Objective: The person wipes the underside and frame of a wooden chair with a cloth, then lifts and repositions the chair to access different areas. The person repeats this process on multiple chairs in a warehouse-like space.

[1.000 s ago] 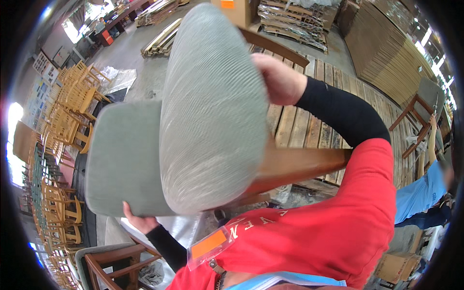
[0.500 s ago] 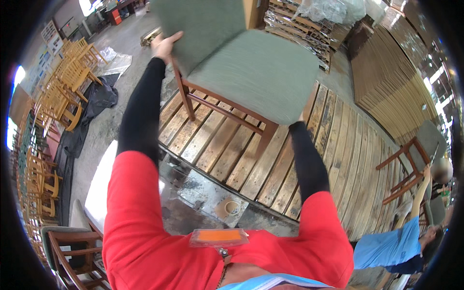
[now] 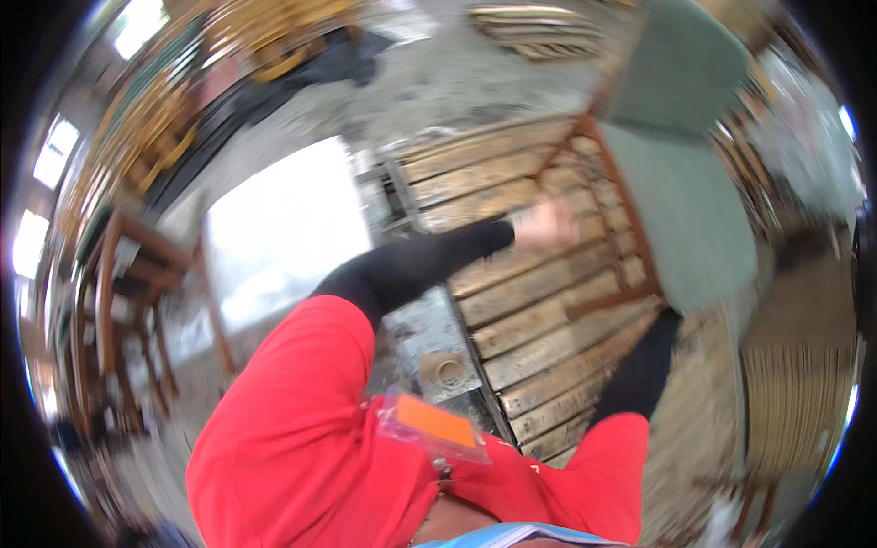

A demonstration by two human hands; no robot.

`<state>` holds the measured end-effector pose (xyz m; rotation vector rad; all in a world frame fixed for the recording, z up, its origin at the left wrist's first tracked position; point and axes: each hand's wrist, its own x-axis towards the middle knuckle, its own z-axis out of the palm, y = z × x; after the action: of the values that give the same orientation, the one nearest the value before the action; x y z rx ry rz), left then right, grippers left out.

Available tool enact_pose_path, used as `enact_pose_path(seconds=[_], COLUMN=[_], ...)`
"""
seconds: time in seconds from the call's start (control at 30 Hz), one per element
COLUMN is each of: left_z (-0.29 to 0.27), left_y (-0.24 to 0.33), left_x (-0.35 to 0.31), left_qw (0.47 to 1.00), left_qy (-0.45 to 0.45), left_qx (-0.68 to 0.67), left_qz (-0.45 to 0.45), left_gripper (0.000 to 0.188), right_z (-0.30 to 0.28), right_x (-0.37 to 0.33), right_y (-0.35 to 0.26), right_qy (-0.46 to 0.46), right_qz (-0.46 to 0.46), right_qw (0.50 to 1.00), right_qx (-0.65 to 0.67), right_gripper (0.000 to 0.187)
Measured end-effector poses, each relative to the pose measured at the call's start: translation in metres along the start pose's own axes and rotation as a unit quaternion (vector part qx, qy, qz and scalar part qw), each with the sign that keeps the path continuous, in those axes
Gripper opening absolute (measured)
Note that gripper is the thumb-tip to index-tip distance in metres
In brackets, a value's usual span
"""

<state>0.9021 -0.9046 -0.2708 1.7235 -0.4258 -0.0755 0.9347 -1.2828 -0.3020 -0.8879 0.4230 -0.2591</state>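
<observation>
A dining chair (image 3: 681, 205) with a grey-green padded seat and back and a reddish-brown wooden frame is at the right, over a slatted wooden platform (image 3: 512, 297). My left hand (image 3: 548, 224) is near the chair's legs, apart from its backrest; motion smears the fingers, and nothing can be made out in it. My right forearm (image 3: 639, 370) reaches to the front edge of the seat, where the chair hides the right hand, so its grip does not show.
A white board-like surface (image 3: 288, 233) lies left of the platform, with another wooden chair (image 3: 151, 265) beyond it. Stacked cardboard sheets (image 3: 795, 411) stand at the right. Yellow wooden chairs (image 3: 265, 41) and a flat bundle (image 3: 539, 32) are at the back.
My left hand has come off the chair's backrest and moved down toward the platform. The view has swung left, so the chair now appears farther right and turned.
</observation>
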Motion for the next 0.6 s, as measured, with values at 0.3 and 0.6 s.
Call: enact_pose_path(seconds=[0.3,0.6], left_z=[-0.103,-0.228], left_y=[0.052,0.122], left_x=[-0.615,-0.909], left_qw=[0.705,0.533], left_qy=[0.277,0.709], left_qx=[-0.004,-0.016], left_qz=[-0.653,-0.461], left_gripper=[0.041,0.04], right_z=[-0.052,0.084], right_x=[-0.192,-0.565], right_y=[0.145,0.396], right_qy=[0.164,-0.341], right_qz=[-0.049,0.263], right_qw=[0.938,0.813], right_qx=[-0.301,-0.392], right_gripper=[0.037,0.04])
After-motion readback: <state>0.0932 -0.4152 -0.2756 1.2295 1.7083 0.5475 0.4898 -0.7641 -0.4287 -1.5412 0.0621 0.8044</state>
